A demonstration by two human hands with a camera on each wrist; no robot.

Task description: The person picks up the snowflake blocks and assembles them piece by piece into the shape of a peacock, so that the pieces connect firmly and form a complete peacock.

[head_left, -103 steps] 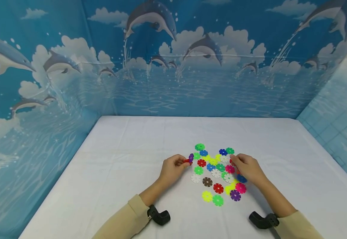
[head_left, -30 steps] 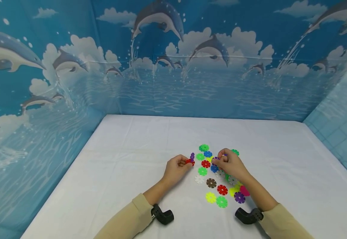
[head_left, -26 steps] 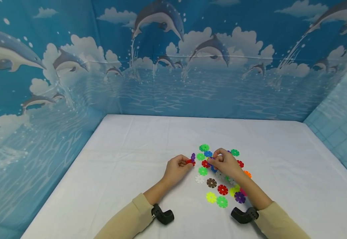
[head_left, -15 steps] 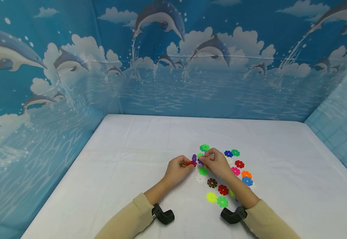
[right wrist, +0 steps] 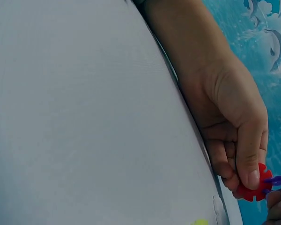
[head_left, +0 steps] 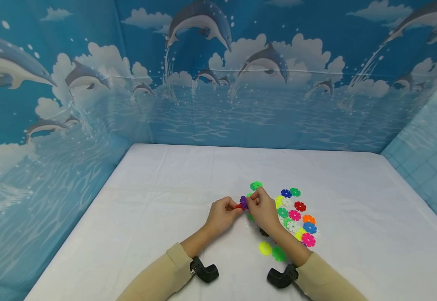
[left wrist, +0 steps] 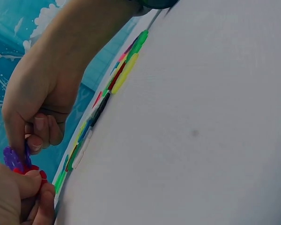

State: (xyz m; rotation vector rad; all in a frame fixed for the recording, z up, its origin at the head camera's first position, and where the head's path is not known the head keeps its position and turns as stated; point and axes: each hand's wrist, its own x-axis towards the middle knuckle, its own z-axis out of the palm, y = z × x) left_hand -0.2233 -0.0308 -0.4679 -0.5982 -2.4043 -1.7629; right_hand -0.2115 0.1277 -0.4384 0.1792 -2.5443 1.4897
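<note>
Red disc [right wrist: 261, 188] first: it's up between the two hands, off the worktop [head_left: 173, 200], purple discs [left wrist: 11, 158] at its rim, at least one roughly crosswise to it and apparently in a notch; we can't tell how deep. Left hand [head_left: 223, 213] has its grip closed to the disc's thickness, thumb on the red face, fingers curled behind. Right hand [head_left: 265, 211] has a near-closed pinch on purple. We read the step as slotting purple into red. To do it well, we'd keep the left pinch back from the notch being used, line slot to slot with the discs square, then push straight in; a twist could pop out any neighbour that's in. Best to brace the fingertips together and check seating with a light tug. Loose discs [head_left: 295, 215] lie flat on the worktop under and beyond the right forearm, some hidden, so we'd keep that wrist high to avoid sweeping them. Dolphin backdrop [head_left: 210, 113] behind, nowhere near contact.
</note>
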